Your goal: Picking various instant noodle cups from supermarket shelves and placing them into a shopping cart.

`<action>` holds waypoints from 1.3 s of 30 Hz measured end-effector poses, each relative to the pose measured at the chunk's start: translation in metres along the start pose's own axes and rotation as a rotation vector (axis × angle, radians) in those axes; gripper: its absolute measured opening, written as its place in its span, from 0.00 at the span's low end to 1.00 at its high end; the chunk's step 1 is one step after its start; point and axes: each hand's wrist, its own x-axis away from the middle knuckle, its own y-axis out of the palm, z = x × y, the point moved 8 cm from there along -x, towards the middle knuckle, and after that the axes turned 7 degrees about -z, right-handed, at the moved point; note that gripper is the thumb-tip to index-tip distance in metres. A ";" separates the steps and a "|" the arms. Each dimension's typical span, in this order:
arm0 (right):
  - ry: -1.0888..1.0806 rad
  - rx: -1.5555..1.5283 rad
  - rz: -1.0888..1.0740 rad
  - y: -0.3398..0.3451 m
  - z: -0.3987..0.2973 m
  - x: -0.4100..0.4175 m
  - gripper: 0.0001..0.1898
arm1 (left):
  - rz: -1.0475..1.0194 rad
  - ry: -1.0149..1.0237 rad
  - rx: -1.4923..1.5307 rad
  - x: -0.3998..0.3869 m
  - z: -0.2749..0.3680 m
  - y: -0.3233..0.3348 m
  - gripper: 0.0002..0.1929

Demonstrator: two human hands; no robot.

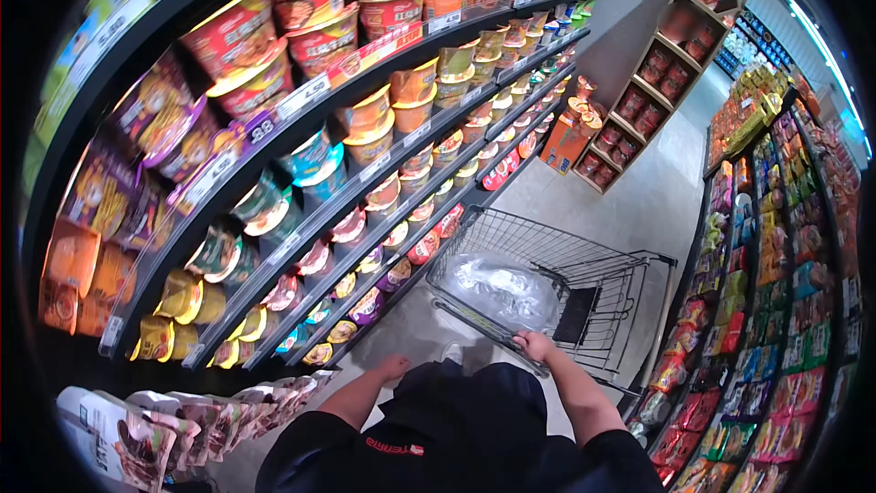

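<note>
A wire shopping cart (499, 233) stands across the aisle just ahead of me. My right hand (535, 345) grips the top rim of its near side. Inside the basket lies a large clear plastic bag (503, 291); what it contains is hard to make out. My left hand (393, 367) hangs beside my body, near the lower shelf of instant noodle cups (364, 305), touching none of them. Nothing shows in that hand, and its fingers are too small and turned away to read.
Shelves of instant noodle tubs (321, 48) line the left side. Packaged goods fill the right-hand shelving (753, 274). Hanging food packets (123, 435) jut out at lower left. Farther ahead stand a wooden display rack (633, 106) and an orange carton (567, 140) on the grey floor (657, 185).
</note>
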 end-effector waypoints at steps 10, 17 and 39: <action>-0.021 -0.026 0.047 0.106 -0.073 0.043 0.19 | 0.212 -0.133 0.129 0.143 -0.129 0.076 0.16; -0.016 0.016 0.103 0.155 -0.130 0.076 0.19 | -0.038 -0.218 0.194 0.224 -0.242 0.183 0.17; 0.177 0.037 0.033 0.292 -0.233 0.125 0.18 | 0.463 -0.078 0.560 0.311 -0.242 0.079 0.14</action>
